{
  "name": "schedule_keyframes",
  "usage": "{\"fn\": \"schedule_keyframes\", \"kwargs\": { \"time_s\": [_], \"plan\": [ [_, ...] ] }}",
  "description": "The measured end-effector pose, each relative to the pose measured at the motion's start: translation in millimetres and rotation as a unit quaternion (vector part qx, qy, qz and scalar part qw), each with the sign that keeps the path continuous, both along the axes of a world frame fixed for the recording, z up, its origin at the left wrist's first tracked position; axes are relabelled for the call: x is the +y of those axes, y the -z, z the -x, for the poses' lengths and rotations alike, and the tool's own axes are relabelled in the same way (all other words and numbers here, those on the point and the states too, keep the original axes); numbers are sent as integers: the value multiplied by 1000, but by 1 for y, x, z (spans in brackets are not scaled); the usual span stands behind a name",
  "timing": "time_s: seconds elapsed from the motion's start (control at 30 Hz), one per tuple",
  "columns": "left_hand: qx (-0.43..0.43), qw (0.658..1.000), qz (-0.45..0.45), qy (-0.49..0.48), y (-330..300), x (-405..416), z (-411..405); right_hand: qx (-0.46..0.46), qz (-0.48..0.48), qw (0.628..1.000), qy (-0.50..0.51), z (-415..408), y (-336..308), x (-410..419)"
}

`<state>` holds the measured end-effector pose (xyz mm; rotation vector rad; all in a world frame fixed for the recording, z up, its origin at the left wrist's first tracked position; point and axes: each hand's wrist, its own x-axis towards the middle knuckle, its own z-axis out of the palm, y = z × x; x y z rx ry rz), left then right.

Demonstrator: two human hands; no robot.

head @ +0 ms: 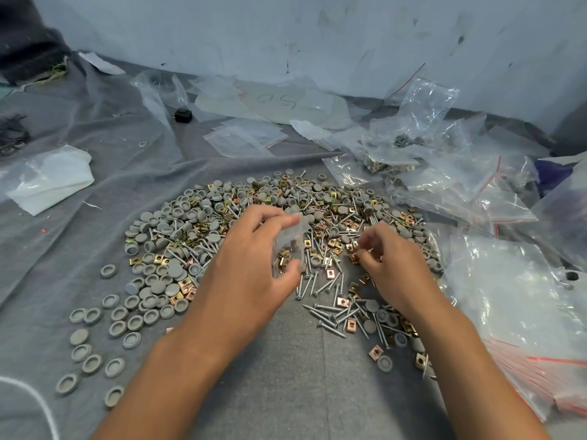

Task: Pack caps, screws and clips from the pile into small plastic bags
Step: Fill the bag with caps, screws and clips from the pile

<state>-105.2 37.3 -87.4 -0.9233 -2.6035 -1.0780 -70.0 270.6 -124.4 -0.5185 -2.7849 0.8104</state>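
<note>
Clear plastic is pinched in the left hand point(254, 265) — a small bag point(290, 239) held upright with its mouth up, probably so pieces drop straight in. Just beside it, the right hand point(390, 268) has its fingertips curled together on brass clips point(354, 258) in the pile point(286, 217) — caps and screws lie beneath and around both hands.

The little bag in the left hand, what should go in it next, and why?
Probably the clips that the right hand is pinching from the pile. The left hand holds the small plastic bag just beside it, so a short move left to the bag's mouth seems the natural next step.
</note>
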Motion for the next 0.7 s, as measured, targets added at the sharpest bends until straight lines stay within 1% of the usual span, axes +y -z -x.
{"fn": "schedule_keyframes", "kwargs": {
  "time_s": [0.1, 0.2, 0.27, 0.47, 0.53, 0.6, 0.7],
  "plan": [
    [0, 1000, -2, 0, 0, 0, 0, 11, -4, 1000, -6, -1, -1, 3],
    [-1, 1000, -1, 0, 0, -1, 0, -39, -58, 997, -37, -1, 1, 4],
    [0, 1000, 0, -1, 0, 0, 0, -61, -76, 994, -42, 0, 2, 4],
    [-1, 1000, 0, 0, 0, -1, 0, -24, -112, 993, -32, 1, 5, 6],
    [-1, 1000, 1, 0, 0, 0, 0, 3, -102, 994, -29, 1, 6, 5],
    [0, 1000, 2, -1, 0, 0, 0, 21, -65, 998, -12, 2, 5, 4],
    [2, 1000, 3, -3, 0, -1, 1, 14, -2, 1000, 9, 2, 3, 2]
  ]
}}
